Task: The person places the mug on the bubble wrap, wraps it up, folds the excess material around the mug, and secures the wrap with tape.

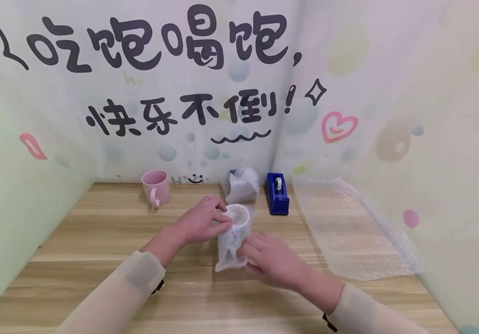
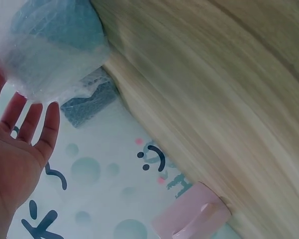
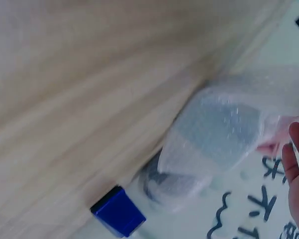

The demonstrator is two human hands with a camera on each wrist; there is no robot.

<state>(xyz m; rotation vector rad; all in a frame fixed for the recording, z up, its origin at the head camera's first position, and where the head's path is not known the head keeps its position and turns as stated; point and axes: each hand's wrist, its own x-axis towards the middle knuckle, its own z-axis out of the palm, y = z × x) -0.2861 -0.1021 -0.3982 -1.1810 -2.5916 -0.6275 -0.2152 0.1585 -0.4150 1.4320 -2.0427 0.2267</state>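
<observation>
In the head view, a white cup (image 1: 240, 214) stands mid-table with its round rim showing, inside bubble wrap (image 1: 227, 262) that reaches toward me. My left hand (image 1: 201, 220) is at the cup's left side, its fingertips against the wrap near the rim. In the left wrist view, the fingers (image 2: 49, 127) are spread and only slightly bent; the thumb is hidden there. On the near right side, my right hand (image 1: 274, 260) pinches the wrap's edge. The wrapped cup (image 3: 219, 132) looks bluish through the film in the right wrist view.
Behind the cup lies another bubble-wrapped object (image 1: 243, 185). A blue tape dispenser (image 1: 277, 195) is right of it. A pink mug (image 1: 156, 188) stands at the back left, and a flat sheet of bubble wrap (image 1: 349, 232) covers the table's right side. Printed cloth walls (image 1: 389, 93) enclose the table.
</observation>
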